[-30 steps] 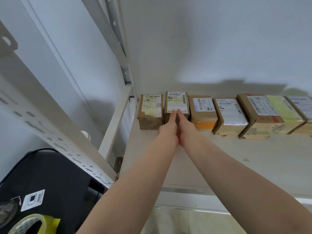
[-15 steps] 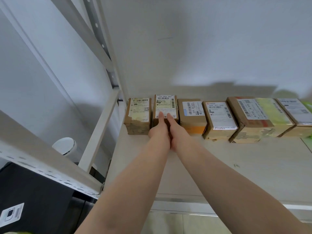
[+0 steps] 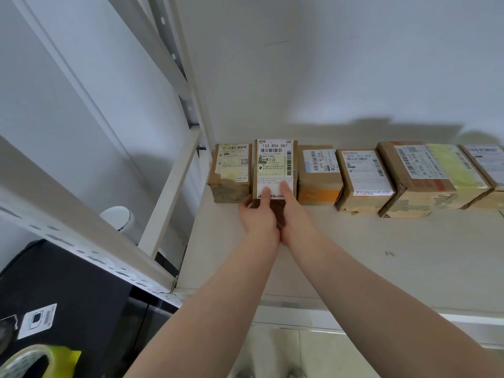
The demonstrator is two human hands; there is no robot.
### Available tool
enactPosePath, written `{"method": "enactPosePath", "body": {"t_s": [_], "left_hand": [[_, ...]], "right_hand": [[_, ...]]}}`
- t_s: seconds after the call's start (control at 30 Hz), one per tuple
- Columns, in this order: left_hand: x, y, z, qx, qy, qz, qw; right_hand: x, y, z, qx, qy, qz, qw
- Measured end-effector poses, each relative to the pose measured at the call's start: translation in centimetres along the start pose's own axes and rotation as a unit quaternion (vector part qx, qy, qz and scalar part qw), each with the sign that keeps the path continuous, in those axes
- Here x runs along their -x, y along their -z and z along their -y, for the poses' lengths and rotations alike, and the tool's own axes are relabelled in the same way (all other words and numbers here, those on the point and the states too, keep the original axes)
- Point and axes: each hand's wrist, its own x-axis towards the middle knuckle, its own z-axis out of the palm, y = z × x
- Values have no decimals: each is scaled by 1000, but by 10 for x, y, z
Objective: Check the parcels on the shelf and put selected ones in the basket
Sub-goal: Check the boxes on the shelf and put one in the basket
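Head view: left hand [image 3: 258, 214] and right hand [image 3: 294, 214] both grip the second parcel [image 3: 275, 165], tilted up in the row on the shelf [image 3: 354, 255]. Its label is being checked, I judge; no basket shows, so nothing looks placed yet.

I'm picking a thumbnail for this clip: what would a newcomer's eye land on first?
First, the two bare forearms converging at centre, where the left hand and right hand grip the second parcel from the left, its label reading 133 R06 0A7. Next, the row of brown parcels running rightward along the back of the pale shelf. Last, a yellow-green tape roll in the bottom-left corner.
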Motion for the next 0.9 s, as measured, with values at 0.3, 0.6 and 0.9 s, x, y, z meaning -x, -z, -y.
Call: {"method": "enactPosePath", "body": {"t_s": [0.3,0.6,0.9], "left_hand": [[9,7,-2,7,-20,-11,1000],[12,9,-5,5,-31,-14,999],[16,9,-11,3,-32,-9,999]], "right_hand": [[11,1,-2,-23,24,0,999],[15,0,2,-1,35,1,999],[24,-3,8,21,47,-1,999]]}}
